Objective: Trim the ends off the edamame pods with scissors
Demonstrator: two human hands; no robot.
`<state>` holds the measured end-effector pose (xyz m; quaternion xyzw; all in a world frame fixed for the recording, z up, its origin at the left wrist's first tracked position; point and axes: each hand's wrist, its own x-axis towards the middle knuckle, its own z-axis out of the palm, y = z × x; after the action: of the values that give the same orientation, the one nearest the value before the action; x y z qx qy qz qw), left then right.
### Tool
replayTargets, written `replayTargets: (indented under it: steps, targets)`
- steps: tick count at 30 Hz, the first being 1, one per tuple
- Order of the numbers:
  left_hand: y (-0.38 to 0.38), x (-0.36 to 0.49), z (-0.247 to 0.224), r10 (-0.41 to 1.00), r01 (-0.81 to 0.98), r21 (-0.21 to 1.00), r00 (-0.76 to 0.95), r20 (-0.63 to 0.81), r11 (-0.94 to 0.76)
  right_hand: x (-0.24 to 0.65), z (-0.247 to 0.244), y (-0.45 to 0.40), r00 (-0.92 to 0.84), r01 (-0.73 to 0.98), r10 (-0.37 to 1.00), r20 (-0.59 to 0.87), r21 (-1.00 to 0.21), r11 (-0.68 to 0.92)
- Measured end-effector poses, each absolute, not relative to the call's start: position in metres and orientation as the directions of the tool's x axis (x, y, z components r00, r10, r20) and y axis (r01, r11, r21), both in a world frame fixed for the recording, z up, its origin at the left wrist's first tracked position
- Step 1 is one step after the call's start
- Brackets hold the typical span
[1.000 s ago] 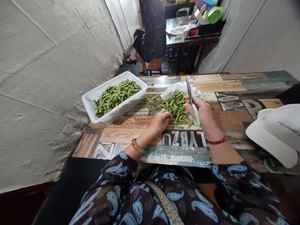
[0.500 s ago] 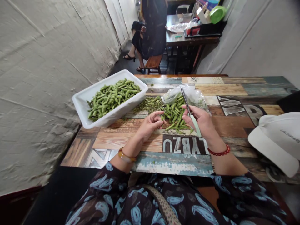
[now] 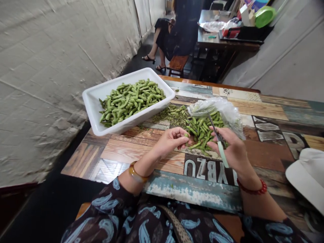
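Note:
Pinched in the fingers of my left hand [image 3: 174, 140] is a green edamame pod [image 3: 186, 135], mostly covered by the fingertips. My right hand [image 3: 231, 145] grips a pair of scissors [image 3: 221, 152] with pale green handles, its dark blades pointing up and away from me. Between and beyond both hands lies a loose pile of edamame pods [image 3: 202, 130], partly under a clear plastic bag [image 3: 222, 107]. To the left of that pile are small green trimmings [image 3: 174, 116]. A white plastic tub [image 3: 131, 125] holds many more pods at the back left.
The plank-patterned table [image 3: 136, 150] runs close to the wall [image 3: 45, 84] on the left. A white cap [image 3: 308, 179] rests at its right edge. Beyond it, a person in dark clothes sits on a wooden stool [image 3: 178, 63] beside another table [image 3: 210, 40] with a green basket [image 3: 265, 17].
The view has turned left, so the scene sits further right. My left hand still holds a pod and my right hand the scissors; both stay near the pile.

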<state>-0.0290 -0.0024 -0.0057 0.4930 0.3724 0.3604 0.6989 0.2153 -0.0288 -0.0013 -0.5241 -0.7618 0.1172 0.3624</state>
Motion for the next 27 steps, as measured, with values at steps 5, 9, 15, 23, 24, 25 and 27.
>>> replayTargets:
  steps: [5,9,15,23,24,25,27]
  targets:
    - [-0.004,-0.022,-0.018,0.866,0.188,0.959,0.491,0.096,-0.212,0.215,-0.002,-0.028,-0.191,0.735,0.888,0.419,-0.538,0.412]
    - [0.004,-0.026,-0.02,0.841,0.266,0.86,0.46,0.284,-0.436,0.216,-0.003,-0.027,-0.211,0.71,0.864,0.458,-0.536,0.457]
    - [0.045,-0.046,-0.01,0.85,0.681,0.508,0.419,0.319,-0.527,0.215,-0.003,-0.027,-0.201,0.7,0.858,0.472,-0.544,0.463]
    - [0.05,-0.046,-0.015,0.837,0.768,0.343,0.534,0.123,-0.54,0.213,-0.008,-0.029,-0.306,0.715,0.861,0.407,-0.499,0.49]
    - [0.042,-0.05,-0.015,0.819,0.745,0.356,0.558,0.13,-0.564,0.215,-0.007,-0.029,-0.291,0.721,0.86,0.42,-0.495,0.485]
    - [0.034,-0.055,-0.016,0.807,0.724,0.374,0.573,0.141,-0.579,0.216,-0.006,-0.029,-0.271,0.73,0.858,0.436,-0.489,0.478]
    - [0.022,-0.068,-0.018,0.801,0.686,0.43,0.569,0.185,-0.587,0.218,-0.003,-0.029,-0.235,0.752,0.856,0.461,-0.472,0.46]
